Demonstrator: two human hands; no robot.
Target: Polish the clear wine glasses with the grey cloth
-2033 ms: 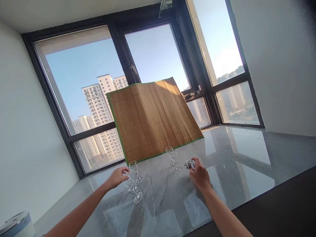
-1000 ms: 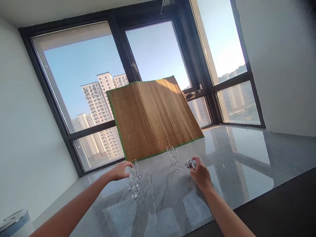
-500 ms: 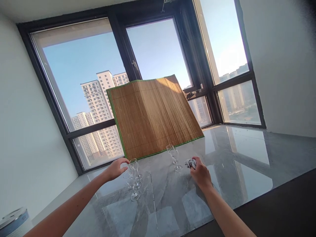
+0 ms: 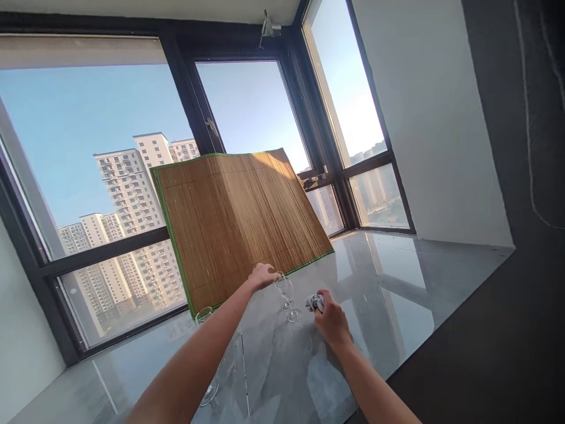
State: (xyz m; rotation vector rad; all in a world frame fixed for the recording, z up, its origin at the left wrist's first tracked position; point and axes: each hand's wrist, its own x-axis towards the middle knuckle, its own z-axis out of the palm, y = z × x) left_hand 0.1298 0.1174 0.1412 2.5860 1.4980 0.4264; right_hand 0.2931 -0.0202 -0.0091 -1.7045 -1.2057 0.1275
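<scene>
My left hand [image 4: 263, 275] reaches forward, fingers stretched out at the rim of a clear wine glass [image 4: 282, 284]. I cannot tell whether the fingertips touch the glass. Another stemmed glass [image 4: 293, 315] stands upright just in front of it, overlapping it in view. A crumpled grey-white cloth [image 4: 315, 302] is gripped in my right hand [image 4: 331, 321], to the right of these two glasses and low over the countertop. More wine glasses [image 4: 204, 315] stand on the left, largely hidden behind my left forearm.
A bamboo mat [image 4: 247, 212] with green edging leans against the windows at the back. The glossy grey marble countertop [image 4: 273, 365] has a seam and window reflections. A dark window frame [image 4: 339, 176] and a white wall [image 4: 441, 147] bound it.
My left hand has moved right, from the left group of glasses to the right pair. My right hand keeps hold of the cloth. The view has swung to the right.
</scene>
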